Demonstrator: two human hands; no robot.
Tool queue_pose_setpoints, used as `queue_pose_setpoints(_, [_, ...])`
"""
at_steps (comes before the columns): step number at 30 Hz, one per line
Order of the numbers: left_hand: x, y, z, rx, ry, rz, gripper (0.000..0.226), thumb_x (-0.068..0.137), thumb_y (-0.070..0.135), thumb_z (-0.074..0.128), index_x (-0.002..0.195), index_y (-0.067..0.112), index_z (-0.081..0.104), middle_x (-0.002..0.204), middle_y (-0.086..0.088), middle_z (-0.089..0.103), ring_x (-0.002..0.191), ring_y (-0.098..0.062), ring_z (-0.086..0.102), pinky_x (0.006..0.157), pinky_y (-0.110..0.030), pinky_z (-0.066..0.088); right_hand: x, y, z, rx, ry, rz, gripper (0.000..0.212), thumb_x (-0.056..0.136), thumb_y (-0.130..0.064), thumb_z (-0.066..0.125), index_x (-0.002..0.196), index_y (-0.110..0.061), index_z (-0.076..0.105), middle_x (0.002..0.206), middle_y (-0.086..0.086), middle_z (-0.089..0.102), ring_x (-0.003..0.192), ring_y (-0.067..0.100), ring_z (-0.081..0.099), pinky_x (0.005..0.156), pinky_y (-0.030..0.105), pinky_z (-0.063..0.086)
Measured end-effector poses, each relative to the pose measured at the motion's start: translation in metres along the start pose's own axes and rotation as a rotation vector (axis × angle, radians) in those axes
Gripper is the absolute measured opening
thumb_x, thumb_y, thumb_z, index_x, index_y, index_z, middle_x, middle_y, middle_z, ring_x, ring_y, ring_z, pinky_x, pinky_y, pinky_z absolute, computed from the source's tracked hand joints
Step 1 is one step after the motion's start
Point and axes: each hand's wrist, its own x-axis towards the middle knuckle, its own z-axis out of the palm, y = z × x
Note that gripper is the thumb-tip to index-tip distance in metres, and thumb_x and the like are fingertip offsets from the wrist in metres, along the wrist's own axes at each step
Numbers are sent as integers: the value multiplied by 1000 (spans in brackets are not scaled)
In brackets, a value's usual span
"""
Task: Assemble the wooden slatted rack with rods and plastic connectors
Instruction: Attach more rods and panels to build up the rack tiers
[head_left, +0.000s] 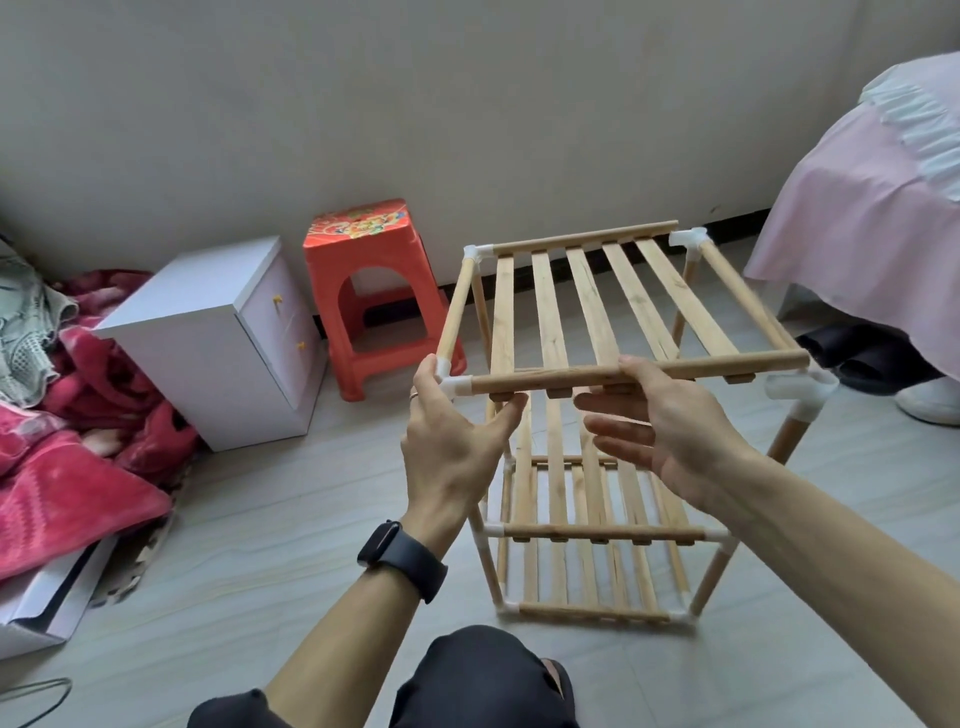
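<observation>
A black watch (402, 558) on a wide dark strap sits just behind the left grip (452, 441), both forearms are bare, a dark sleeve (228, 709) ends far behind that grip, and dark trousers (478, 675) cover the knee.

Both forearms extended forward; left hand (451, 441) grips rack (592, 306) corner; right hand (670, 426) splayed, relaxed.
</observation>
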Motion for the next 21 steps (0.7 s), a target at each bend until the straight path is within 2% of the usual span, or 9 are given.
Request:
queue_pose_setpoints(3, [5, -2, -11, -130, -122, -13, 88, 84, 62, 70, 149, 18, 30, 123, 0, 62, 106, -19, 64, 86, -35, 55, -8, -9, -11, -492, -76, -73, 39, 104, -41, 52, 98, -8, 71, 78, 3, 78, 68, 16, 75, 59, 25, 55])
queue_pose_setpoints(5, [19, -1, -21, -296, -218, -121, 75, 88, 68, 57, 142, 19, 38, 114, -1, 69, 94, -16, 70, 82, -33, 54, -11, -8, -15, -809, -47, -299, 33, 100, -39, 59, 84, -13, 71, 65, -3, 74, 58, 8, 71, 56, 20, 52])
queue_pose_setpoints(7, [42, -1, -30, -529, -356, -358, 68, 94, 68, 46, 134, 13, 46, 108, -8, 75, 90, -19, 75, 83, -36, 53, -9, -11, -15, -994, 47, -642, 31, 95, -46, 62, 77, -22, 67, 58, -6, 68, 54, 4, 65, 53, 16, 50])
queue_pose_setpoints(9, [68, 1, -36, -764, -564, -635, 67, 97, 67, 39, 126, 7, 50, 107, -14, 76, 91, -25, 75, 85, -38, 52, -1, -17, -10, -1165, 98, -869, 37, 90, -62, 55, 85, -27, 65, 74, -14, 65, 68, 3, 62, 62, 20, 51])
queue_pose_setpoints(10, [78, 2, -37, -843, -663, -728, 71, 97, 67, 39, 126, 3, 50, 111, -17, 75, 95, -27, 73, 87, -39, 52, 5, -19, -6, -1293, 98, -890, 44, 88, -72, 48, 93, -31, 64, 88, -15, 64, 83, 5, 60, 73, 27, 51])
queue_pose_setpoints(12, [93, 1, -34, -957, -804, -808, 80, 95, 67, 43, 133, -4, 47, 121, -22, 70, 107, -34, 70, 95, -45, 52, 15, -17, 2, -1495, 79, -787, 58, 85, -83, 29, 107, -39, 61, 109, -14, 58, 109, 12, 51, 90, 38, 45])
queue_pose_setpoints(15, [105, 1, -23, -1058, -909, -828, 84, 95, 65, 48, 139, -7, 42, 129, -29, 63, 118, -44, 63, 104, -55, 47, 22, -7, 11, -1594, 40, -672, 57, 89, -81, 19, 121, -45, 48, 117, -20, 62, 126, 15, 42, 99, 45, 36])
queue_pose_setpoints(18, [112, 0, -11, -1157, -962, -847, 87, 93, 66, 52, 144, -4, 38, 134, -29, 60, 122, -45, 61, 108, -60, 43, 24, 0, 17, -1573, 40, -728, 49, 95, -74, 19, 121, -43, 47, 105, -20, 65, 122, 14, 44, 95, 43, 35])
queue_pose_setpoints(21, [112, -1, 1, -1191, -961, -870, 86, 91, 62, 60, 144, -3, 39, 131, -28, 62, 113, -43, 66, 97, -57, 53, 31, 9, 18, -1610, 76, -871, 45, 100, -65, 16, 114, -43, 53, 86, -14, 62, 92, 16, 57, 80, 40, 40])
